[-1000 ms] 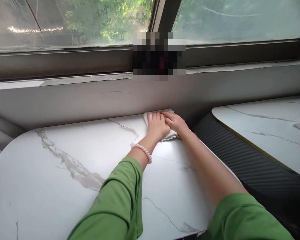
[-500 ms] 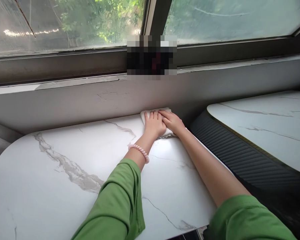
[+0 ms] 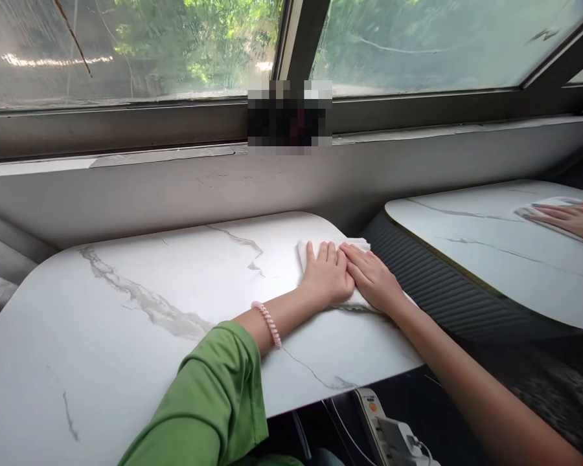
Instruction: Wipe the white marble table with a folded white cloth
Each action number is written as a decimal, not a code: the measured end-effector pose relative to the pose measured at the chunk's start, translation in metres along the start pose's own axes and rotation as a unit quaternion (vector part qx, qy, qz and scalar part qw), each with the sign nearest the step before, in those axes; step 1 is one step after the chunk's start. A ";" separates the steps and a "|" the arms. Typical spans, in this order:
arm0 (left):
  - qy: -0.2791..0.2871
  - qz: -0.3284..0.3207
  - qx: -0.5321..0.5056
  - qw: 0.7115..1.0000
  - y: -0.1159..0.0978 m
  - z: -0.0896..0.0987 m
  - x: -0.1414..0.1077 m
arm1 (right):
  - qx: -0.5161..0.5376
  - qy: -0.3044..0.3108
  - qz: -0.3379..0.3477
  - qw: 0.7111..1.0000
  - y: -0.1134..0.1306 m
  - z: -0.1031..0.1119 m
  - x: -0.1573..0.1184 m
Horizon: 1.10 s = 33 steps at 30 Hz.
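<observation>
A folded white cloth (image 3: pixel 307 254) lies flat near the right end of a white marble-patterned table (image 3: pixel 126 362). My left hand (image 3: pixel 326 275) presses on the cloth with its fingers spread, a pink coiled band around the wrist. Beside it, my right hand (image 3: pixel 373 277) rests on the cloth too, palm down and fingers extended, its fingertips touching the left hand. Parts of the cloth are hidden under both hands.
At the right, another person's hand (image 3: pixel 571 217) lies on a cloth on a second marble-patterned table (image 3: pixel 495 259). A dark ribbed seat (image 3: pixel 432 272) stands between the tables. Below the near edge is a power strip (image 3: pixel 372 414) with cables. Wall and window lie behind.
Both my hands and the cloth have moved right and nearer to me, away from the table's back edge. Another person's hand with a cloth has come into view at the right.
</observation>
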<state>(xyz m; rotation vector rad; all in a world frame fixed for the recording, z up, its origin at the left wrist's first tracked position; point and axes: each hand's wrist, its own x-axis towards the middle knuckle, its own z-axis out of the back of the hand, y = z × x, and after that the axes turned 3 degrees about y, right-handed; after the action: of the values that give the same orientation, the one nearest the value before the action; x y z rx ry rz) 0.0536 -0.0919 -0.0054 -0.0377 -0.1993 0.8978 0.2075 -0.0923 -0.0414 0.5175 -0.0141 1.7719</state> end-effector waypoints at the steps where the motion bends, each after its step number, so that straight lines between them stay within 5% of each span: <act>1: 0.003 -0.010 0.004 1.000 -0.007 0.002 -0.010 | -0.002 -0.002 0.004 1.000 0.003 0.004 -0.014; 8: 0.012 -0.077 0.022 0.997 -0.041 0.017 -0.078 | -0.018 -0.004 0.018 1.000 0.035 0.023 -0.095; 15: 0.013 -0.069 0.012 0.997 -0.030 0.025 -0.108 | -0.029 -0.007 0.035 0.999 0.066 0.017 -0.098; 22: 0.035 -0.024 -0.017 0.999 0.014 0.026 -0.098 | -0.033 0.005 0.039 0.999 0.086 -0.004 -0.051; 33: -0.019 0.109 -0.040 0.993 0.136 0.023 -0.016 | -0.008 0.047 0.002 0.999 0.122 -0.053 0.106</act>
<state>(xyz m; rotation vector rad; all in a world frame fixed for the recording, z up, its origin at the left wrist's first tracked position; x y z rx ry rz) -0.0654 -0.0204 -0.0006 -0.1178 -0.2705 1.1093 0.0587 -0.0131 -0.0207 0.4226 0.0367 1.7966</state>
